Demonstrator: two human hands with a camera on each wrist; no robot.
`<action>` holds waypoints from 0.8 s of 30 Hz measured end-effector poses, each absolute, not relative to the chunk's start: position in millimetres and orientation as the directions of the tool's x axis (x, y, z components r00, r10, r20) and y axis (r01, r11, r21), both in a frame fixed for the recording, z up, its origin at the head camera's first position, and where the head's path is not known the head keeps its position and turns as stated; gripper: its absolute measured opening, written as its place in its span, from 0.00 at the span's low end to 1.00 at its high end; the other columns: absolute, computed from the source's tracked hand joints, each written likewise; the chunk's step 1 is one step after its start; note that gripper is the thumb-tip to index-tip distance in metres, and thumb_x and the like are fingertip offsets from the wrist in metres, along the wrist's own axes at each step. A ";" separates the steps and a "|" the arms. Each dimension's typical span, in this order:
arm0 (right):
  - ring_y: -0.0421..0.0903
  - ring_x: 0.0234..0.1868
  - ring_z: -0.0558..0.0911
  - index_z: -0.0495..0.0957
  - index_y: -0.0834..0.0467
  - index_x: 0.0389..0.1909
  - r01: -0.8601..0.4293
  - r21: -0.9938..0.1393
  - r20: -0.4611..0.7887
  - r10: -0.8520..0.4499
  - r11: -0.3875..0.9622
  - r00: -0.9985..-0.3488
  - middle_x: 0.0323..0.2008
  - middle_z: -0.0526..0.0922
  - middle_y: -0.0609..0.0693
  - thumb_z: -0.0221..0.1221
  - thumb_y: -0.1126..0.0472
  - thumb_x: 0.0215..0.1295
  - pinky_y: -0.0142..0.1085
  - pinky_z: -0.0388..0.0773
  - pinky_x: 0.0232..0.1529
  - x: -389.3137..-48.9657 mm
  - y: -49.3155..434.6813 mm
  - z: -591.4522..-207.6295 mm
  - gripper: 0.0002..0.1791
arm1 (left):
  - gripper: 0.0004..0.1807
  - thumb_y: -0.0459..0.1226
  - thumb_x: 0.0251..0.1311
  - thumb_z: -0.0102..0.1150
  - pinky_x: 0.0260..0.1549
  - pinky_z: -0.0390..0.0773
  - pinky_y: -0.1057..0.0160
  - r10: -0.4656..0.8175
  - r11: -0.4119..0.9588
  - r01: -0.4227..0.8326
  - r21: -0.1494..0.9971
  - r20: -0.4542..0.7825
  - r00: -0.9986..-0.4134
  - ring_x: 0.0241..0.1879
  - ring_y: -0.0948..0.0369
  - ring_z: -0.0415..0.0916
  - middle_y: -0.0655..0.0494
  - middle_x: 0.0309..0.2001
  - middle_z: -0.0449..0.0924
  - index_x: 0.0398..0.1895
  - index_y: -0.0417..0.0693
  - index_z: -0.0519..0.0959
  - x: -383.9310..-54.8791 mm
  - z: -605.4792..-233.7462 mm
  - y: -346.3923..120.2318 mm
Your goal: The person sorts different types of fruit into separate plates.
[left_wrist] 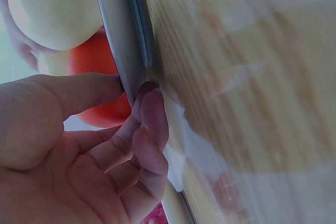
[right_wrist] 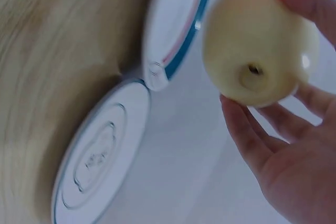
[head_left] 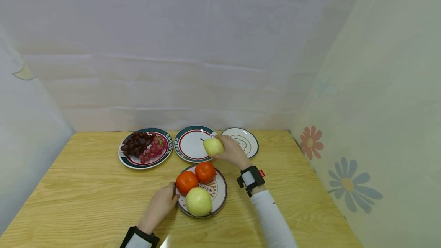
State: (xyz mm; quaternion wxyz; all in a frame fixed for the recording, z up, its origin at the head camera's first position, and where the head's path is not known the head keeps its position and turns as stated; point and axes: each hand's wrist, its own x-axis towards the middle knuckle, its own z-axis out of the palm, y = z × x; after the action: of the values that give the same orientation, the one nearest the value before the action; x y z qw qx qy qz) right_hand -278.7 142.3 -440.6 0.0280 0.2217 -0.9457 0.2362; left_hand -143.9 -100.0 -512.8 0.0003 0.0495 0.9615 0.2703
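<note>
In the head view my right hand (head_left: 231,150) grips a round pale-yellow pear (head_left: 213,146) over the right side of the middle back plate (head_left: 189,149). The right wrist view shows thumb and fingers around this pear (right_wrist: 257,45), its blossom end facing the camera. My left hand (head_left: 160,205) pinches the left rim of the front plate (head_left: 223,198); in the left wrist view the thumb lies at the rim with curled fingers (left_wrist: 155,116) below it. On that plate rest two red tomatoes (head_left: 187,183) and another pear (head_left: 199,202).
A green-rimmed plate (head_left: 138,167) at the back left holds dark grapes (head_left: 137,144) and red grapes (head_left: 153,149). To the right of the middle back plate stands a white plate (head_left: 250,141), partly hidden by my right hand. Behind the wooden table (head_left: 103,202) hangs a pale cloth (head_left: 172,68).
</note>
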 end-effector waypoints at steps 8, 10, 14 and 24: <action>0.57 0.53 0.77 0.68 0.60 0.62 -0.365 -0.429 0.115 -0.351 0.826 -0.929 0.56 0.76 0.61 0.69 0.52 0.48 0.50 0.75 0.52 -307.2 116.5 -470.1 0.39 | 0.19 0.34 0.53 0.63 0.24 0.73 0.56 0.099 0.846 0.097 0.525 0.025 -0.995 0.27 0.54 0.78 0.42 0.31 0.81 0.46 0.29 0.75 -142.6 -512.0 -99.6; 0.58 0.56 0.76 0.68 0.60 0.63 -0.330 -0.418 0.093 -0.321 0.847 -0.942 0.59 0.74 0.62 0.69 0.52 0.49 0.50 0.74 0.55 -309.7 113.9 -474.9 0.40 | 0.19 0.34 0.53 0.63 0.23 0.73 0.56 0.102 0.845 0.103 0.525 0.032 -0.994 0.27 0.54 0.78 0.42 0.30 0.81 0.45 0.30 0.75 -142.7 -512.3 -99.0; 0.59 0.58 0.74 0.66 0.57 0.65 -0.296 -0.412 0.059 -0.299 0.862 -0.952 0.62 0.71 0.63 0.69 0.51 0.50 0.51 0.73 0.57 -312.8 110.6 -479.8 0.41 | 0.19 0.34 0.54 0.62 0.24 0.74 0.56 0.102 0.843 0.097 0.529 0.019 -0.995 0.28 0.54 0.79 0.41 0.31 0.81 0.46 0.29 0.75 -142.9 -511.5 -98.3; 0.60 0.59 0.73 0.61 0.57 0.68 -0.323 -0.417 0.032 -0.342 0.850 -0.939 0.65 0.67 0.62 0.68 0.49 0.51 0.52 0.74 0.55 -315.9 110.6 -480.5 0.44 | 0.20 0.34 0.54 0.62 0.23 0.73 0.56 0.090 0.840 0.069 0.538 -0.012 -0.996 0.27 0.55 0.77 0.40 0.32 0.81 0.47 0.28 0.74 -143.6 -509.1 -99.0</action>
State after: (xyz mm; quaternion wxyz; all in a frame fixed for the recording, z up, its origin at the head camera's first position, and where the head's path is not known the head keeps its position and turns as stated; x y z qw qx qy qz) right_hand -315.9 110.6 -480.5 -0.0218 0.1729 -0.9614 0.2127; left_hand -143.6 -99.0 -509.1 0.0182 0.0415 0.9590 0.2797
